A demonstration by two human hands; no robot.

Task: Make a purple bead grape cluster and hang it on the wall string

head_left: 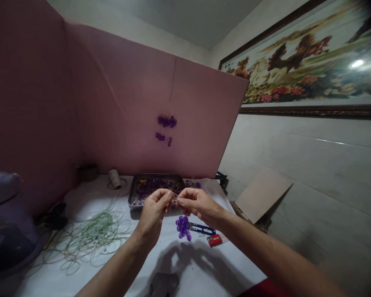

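Note:
My left hand [154,212] and my right hand [196,203] meet above the white table, fingertips pinched together on a thin cord with a small bead between them. A cluster of purple beads [183,227] hangs just below the hands. Behind them sits a metal tray [132,194] filled with purple beads. A blue thread snipper [201,228] and a red lighter [214,240] lie on the table under my right wrist.
Loose green and white cord [92,235] is tangled on the table's left. A spool [114,178] stands by the pink board [126,107], where beaded strands [166,126] hang. A purple container [6,222] sits at far left. A framed picture [306,62] hangs on the right wall.

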